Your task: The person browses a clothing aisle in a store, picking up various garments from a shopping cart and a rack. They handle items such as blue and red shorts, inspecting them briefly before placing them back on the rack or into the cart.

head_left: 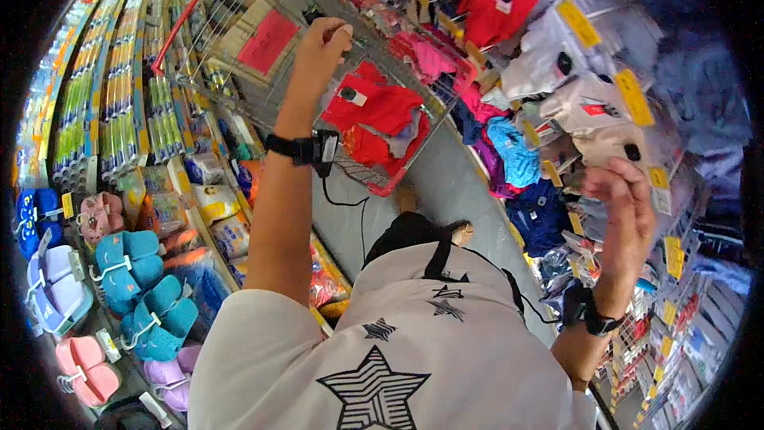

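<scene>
My left hand (322, 42) hangs over a wire shopping cart (431, 122) with its fingers curled in, and no object shows in it. Inside the cart lies a heap of red garments (382, 104) with a pale tag on top. Farther along in the cart is a cardboard box (227, 51) bearing a red panel (268, 42). On the other side, my right hand (624, 206) is raised beside a rack, its fingers half bent and apart, nothing visible between them. Nearest to it hangs a beige garment (609, 146); whether they touch is unclear. Both wrists wear black straps with devices.
Shelves of packaged goods (119, 71) and hanging foam slippers (149, 310) line the left side. White garments (540, 65), folded blue clothes (516, 152) and yellow price tags (635, 95) fill the right. Black cables (363, 221) run from the wrist devices. Grey floor (459, 173) shows between.
</scene>
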Demonstrator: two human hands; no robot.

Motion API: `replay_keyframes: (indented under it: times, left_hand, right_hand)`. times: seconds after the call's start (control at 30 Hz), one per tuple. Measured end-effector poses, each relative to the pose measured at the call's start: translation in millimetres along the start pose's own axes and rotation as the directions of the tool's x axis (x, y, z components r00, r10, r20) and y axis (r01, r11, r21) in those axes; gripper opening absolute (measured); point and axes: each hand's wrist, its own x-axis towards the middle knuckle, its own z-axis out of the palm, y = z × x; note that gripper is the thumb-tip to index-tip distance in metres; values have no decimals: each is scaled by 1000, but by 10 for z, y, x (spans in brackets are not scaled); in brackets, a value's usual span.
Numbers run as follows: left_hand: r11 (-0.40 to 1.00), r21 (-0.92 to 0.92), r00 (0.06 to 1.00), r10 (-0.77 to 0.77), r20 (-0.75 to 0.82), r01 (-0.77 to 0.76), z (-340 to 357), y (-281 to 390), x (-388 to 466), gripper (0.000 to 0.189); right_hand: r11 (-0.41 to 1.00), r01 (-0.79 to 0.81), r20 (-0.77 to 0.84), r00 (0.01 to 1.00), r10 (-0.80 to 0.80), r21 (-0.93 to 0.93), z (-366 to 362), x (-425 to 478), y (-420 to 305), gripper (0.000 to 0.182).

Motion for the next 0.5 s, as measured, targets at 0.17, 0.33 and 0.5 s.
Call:
replay_keyframes:
  times: [0.17, 0.33, 0.5]
  left_hand:
    - [984, 60, 986, -167, -11, 168, -185, -758, 482, 35]
    - [906, 154, 918, -397, -19, 395, -301, -1960, 1140, 38]
    - [685, 723, 970, -225, 93, 90, -358, -3306, 1500, 39]
  right_hand:
    - [973, -207, 213, 960, 182, 100, 632, 314, 248, 26]
    - [945, -310, 276, 922, 272, 103, 1113, 523, 405, 26]
    - [914, -400, 309, 880, 360, 73, 1424, 653, 556, 30]
